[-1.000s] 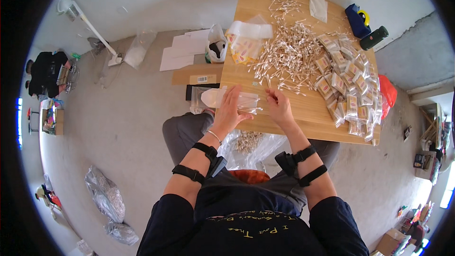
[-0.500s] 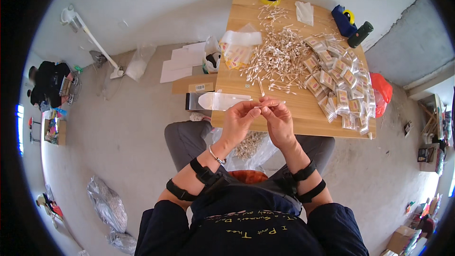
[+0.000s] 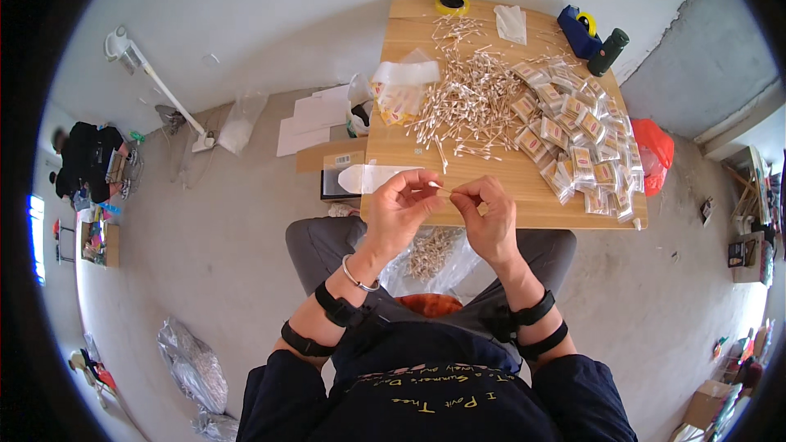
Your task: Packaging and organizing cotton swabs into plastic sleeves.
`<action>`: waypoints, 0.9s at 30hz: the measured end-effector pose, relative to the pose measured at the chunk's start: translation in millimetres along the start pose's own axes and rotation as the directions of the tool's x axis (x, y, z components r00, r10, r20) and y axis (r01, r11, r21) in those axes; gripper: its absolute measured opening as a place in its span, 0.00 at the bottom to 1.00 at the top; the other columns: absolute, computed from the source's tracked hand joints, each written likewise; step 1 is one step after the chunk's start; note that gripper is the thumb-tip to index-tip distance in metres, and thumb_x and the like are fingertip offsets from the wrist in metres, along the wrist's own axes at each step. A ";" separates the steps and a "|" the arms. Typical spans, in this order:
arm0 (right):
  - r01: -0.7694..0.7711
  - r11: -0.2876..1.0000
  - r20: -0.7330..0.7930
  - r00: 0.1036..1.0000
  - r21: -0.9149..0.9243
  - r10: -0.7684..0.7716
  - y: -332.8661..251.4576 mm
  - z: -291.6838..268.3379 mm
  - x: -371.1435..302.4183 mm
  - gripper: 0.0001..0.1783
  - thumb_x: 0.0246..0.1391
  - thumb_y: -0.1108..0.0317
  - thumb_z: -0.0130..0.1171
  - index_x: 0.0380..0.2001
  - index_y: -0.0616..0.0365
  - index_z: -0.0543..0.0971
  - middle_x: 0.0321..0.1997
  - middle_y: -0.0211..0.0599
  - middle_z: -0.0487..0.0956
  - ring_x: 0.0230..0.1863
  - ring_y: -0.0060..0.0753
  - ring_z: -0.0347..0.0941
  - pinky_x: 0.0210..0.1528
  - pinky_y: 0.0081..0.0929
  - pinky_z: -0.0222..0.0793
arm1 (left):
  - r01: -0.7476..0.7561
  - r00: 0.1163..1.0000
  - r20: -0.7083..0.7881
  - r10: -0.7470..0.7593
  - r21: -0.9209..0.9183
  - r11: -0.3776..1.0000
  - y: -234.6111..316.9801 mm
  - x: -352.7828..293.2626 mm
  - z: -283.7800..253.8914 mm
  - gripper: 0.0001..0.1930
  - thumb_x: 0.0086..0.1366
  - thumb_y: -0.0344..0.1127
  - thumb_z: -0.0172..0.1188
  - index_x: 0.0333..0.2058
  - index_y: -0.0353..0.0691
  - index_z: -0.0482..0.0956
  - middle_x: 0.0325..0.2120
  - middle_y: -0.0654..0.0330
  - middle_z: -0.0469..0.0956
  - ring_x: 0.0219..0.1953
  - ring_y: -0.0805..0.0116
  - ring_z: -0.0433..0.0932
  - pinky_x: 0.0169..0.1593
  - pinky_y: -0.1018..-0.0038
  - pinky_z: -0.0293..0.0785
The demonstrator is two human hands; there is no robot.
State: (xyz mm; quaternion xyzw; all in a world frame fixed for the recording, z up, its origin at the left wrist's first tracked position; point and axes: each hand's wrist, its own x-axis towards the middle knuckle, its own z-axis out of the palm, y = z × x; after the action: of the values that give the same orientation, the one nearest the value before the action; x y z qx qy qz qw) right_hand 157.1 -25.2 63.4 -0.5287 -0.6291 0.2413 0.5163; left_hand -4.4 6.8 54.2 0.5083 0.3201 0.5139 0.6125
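Note:
Just over the table's near edge, a white-tipped cotton swab [image 3: 435, 186] spans the gap between my hands. My right hand [image 3: 491, 214] pinches its thin stick between thumb and fingertips. The thumb and forefinger of my left hand [image 3: 399, 209] are spread apart around the swab's cotton end, and no firm grip shows there. Beyond my hands a big loose heap of cotton swabs [image 3: 475, 98] covers the middle of the wooden table [image 3: 483, 196]. Small clear packets [image 3: 573, 135] with labels are piled to its right.
A clear bag of swabs [image 3: 432, 255] lies between my knees. A tape dispenser [image 3: 578, 31], a dark cylinder [image 3: 608, 52], a tape roll [image 3: 450, 3] and a tissue [image 3: 511, 24] sit at the back. A red bag [image 3: 652, 155] hangs right; a cardboard box [image 3: 332, 155] stands left.
My hands have drawn apart, the left thumb and forefinger opening while the right keeps its pinch on the cotton swab. The table has shifted slightly left in the view.

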 end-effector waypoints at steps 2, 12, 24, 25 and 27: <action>-0.044 0.998 -0.114 0.992 0.049 0.049 -2.1 5.7 -3.0 0.05 0.47 0.78 0.65 0.28 0.62 0.79 0.26 0.39 0.75 0.29 0.37 0.72 0.32 0.28 0.69 | 0.032 0.999 -0.030 -0.033 -0.029 0.999 2.2 -1.9 8.1 0.17 0.58 0.25 0.67 0.46 0.33 0.75 0.37 0.62 0.79 0.38 0.76 0.77 0.44 0.81 0.75; 0.021 1.000 -0.160 0.987 -0.003 -0.021 -11.4 17.4 -10.8 0.04 0.50 0.79 0.63 0.29 0.64 0.77 0.26 0.37 0.76 0.28 0.29 0.72 0.34 0.24 0.69 | 0.140 0.975 -0.146 -0.168 -0.184 0.973 9.2 -6.1 14.2 0.09 0.65 0.34 0.62 0.38 0.34 0.80 0.32 0.60 0.80 0.33 0.76 0.76 0.40 0.79 0.74; -0.321 0.728 0.093 0.937 0.606 0.336 -13.1 18.3 -19.7 0.07 0.62 0.71 0.56 0.38 0.65 0.77 0.31 0.28 0.78 0.31 0.18 0.72 0.35 0.17 0.69 | 0.171 0.984 -0.062 -0.167 0.068 0.983 -6.8 -13.5 0.4 0.10 0.68 0.36 0.58 0.38 0.33 0.80 0.30 0.62 0.80 0.31 0.76 0.74 0.37 0.78 0.71; -0.299 0.686 0.106 0.945 0.663 0.310 -12.8 17.7 -18.9 0.07 0.63 0.71 0.56 0.38 0.65 0.77 0.30 0.28 0.78 0.31 0.17 0.72 0.35 0.16 0.69 | 0.169 0.984 -0.063 -0.164 0.069 0.983 -13.7 -15.6 -7.8 0.10 0.68 0.36 0.58 0.38 0.33 0.80 0.30 0.62 0.80 0.31 0.76 0.74 0.37 0.78 0.71; -0.277 0.641 0.115 0.952 0.716 0.284 -8.9 16.2 -19.0 0.07 0.63 0.71 0.56 0.38 0.65 0.77 0.30 0.28 0.78 0.30 0.17 0.72 0.35 0.16 0.69 | 0.219 0.929 0.154 -0.336 0.504 0.836 -23.2 -19.0 -19.5 0.12 0.68 0.38 0.59 0.37 0.33 0.81 0.29 0.66 0.80 0.30 0.78 0.73 0.35 0.79 0.70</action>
State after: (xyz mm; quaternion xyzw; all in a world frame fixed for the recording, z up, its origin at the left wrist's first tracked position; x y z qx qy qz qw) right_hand 136.9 -41.5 57.8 -0.3738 -0.3907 0.5444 0.6413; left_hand -20.2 -4.5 24.2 0.6486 0.4326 0.2599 0.5698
